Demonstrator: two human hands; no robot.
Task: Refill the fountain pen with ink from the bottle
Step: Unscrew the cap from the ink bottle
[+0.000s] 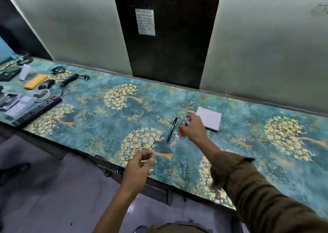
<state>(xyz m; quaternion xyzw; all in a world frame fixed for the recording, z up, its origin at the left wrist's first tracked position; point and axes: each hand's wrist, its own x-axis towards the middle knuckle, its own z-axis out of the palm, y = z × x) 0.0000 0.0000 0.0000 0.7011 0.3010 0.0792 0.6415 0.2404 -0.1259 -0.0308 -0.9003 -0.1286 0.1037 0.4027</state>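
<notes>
A black fountain pen [171, 130] lies capped on the patterned teal table [106, 112], slanting from near left to far right. Just to its right stands a small ink bottle [182, 128] with red ink and a dark cap. My right hand [194, 128] wraps around the bottle from the right, thumb at its red body, fingers curled past the cap. My left hand [140, 163] hovers above the table's near edge with its fingers loosely curled; nothing is visible in it.
A white notepad [209, 118] lies just beyond my right hand. At the far left sit a black power strip [38, 111], a yellow case [36, 81], coiled cables [71, 79] and small devices. The wall runs along the table's far edge.
</notes>
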